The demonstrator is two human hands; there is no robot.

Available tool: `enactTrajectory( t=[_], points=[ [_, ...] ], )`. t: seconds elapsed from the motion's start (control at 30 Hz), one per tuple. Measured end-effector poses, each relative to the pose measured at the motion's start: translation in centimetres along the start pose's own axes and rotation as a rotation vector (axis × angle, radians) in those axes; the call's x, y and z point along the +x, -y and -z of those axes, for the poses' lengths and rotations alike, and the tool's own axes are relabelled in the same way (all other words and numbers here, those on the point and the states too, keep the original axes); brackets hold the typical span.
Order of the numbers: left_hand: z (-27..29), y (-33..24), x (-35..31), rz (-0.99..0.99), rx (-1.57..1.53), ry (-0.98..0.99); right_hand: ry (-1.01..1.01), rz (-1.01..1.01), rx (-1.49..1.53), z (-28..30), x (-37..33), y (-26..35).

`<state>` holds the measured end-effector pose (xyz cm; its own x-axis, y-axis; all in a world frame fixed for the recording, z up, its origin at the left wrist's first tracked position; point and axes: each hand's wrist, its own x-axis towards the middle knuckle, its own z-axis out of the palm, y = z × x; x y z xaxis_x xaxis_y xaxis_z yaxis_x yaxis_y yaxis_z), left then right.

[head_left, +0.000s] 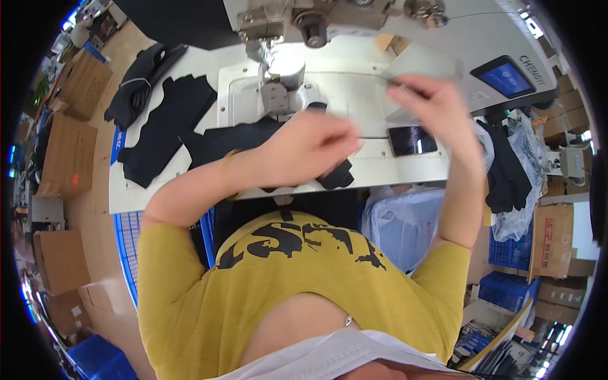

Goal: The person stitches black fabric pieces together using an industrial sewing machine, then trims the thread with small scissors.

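White mask (329, 354); left hand (309, 149) over cloth (218, 140) near table edge (405, 180); right hand (434, 104) near phone (413, 140), bare tabletop (372, 151) between; can't tell grips.

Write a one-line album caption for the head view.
At a sewing machine: left hand over black cloth, right hand blurred near a phone.

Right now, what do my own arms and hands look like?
Short mustard-yellow fabric sleeves end around the elbows, leaving the forearms bare. A thin yellowish band circles the left wrist. The left hand and motion-blurred right hand appear ungloved.
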<state>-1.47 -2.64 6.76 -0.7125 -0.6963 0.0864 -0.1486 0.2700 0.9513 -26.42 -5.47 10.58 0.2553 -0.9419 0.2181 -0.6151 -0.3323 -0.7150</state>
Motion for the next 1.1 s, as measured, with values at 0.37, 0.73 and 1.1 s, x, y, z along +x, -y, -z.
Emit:
enactTrajectory(
  t=[0.37,0.73,1.1],
  points=[
    [4.9,5.9,-18.0,0.686,0.657,0.672,-0.204,0.136,-0.410,-13.8,1.9,-10.4],
    [2.5,5.0,-6.3,-0.148,0.274,-0.570,0.058,0.241,0.396,-14.0,-1.5,2.5],
    [8.6,6.5,-4.8,0.093,0.004,-0.471,-0.658,0.569,-0.329,-12.1,4.0,0.1]
  ],
)
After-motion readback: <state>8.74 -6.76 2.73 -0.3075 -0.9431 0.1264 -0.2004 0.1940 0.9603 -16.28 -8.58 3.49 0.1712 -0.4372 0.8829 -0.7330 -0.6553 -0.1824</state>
